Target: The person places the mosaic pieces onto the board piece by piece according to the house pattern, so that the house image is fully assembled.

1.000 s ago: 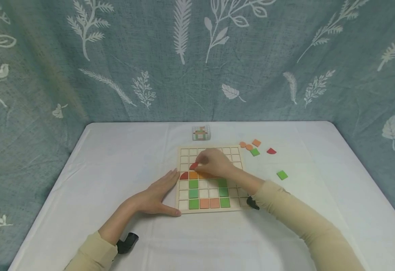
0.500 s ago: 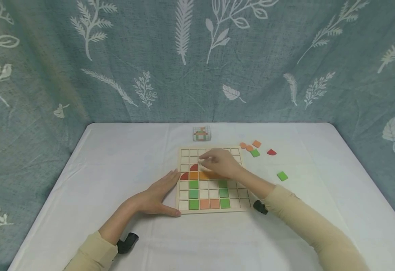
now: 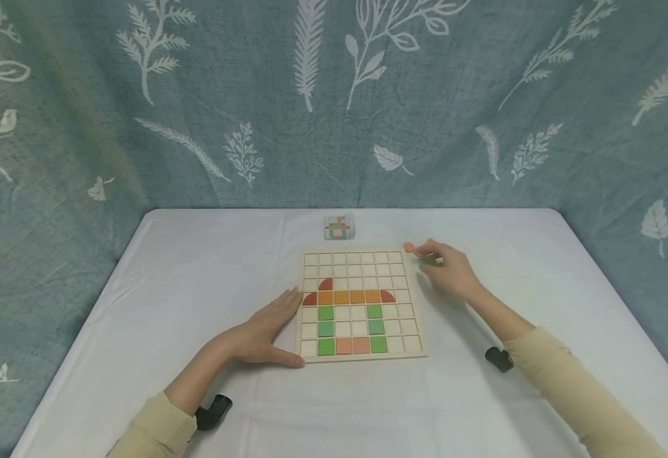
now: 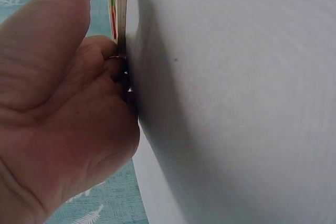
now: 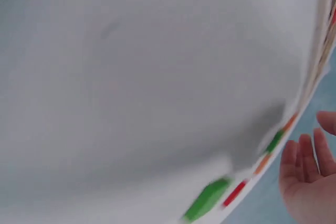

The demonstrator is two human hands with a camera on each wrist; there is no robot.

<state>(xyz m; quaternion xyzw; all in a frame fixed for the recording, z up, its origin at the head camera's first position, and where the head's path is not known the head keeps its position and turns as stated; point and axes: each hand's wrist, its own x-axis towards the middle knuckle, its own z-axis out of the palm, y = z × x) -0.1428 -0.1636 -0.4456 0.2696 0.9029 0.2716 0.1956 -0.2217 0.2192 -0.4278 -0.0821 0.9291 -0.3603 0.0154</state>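
A wooden grid board point(image 3: 408, 318) lies in the middle of the white table. It holds a row of orange squares point(image 3: 348, 297) with red quarter-rounds at each end, another red quarter-round point(image 3: 326, 284) above the left end, two green columns point(image 3: 326, 321) and salmon squares point(image 3: 352, 345). My left hand point(image 3: 279, 324) rests flat on the table against the board's left edge, and its thumb point(image 4: 79, 3) lies along the front edge. My right hand point(image 3: 432, 254) hovers to the right of the board's far corner with relaxed fingers point(image 5: 304, 156), over a green tile point(image 3: 428, 259) and beside an orange disc point(image 3: 409, 247).
A small clear box with a pattern card point(image 3: 340, 227) stands behind the board. The other loose tiles on the right are hidden under my right hand and forearm. A leaf-print curtain point(image 3: 334, 95) closes off the back and sides. White tablecloth point(image 3: 196, 267) spreads around the board.
My right hand let go of the red quarter-round on the board and moved right to the loose tiles. The orange row is now uncovered. The left hand stayed put.
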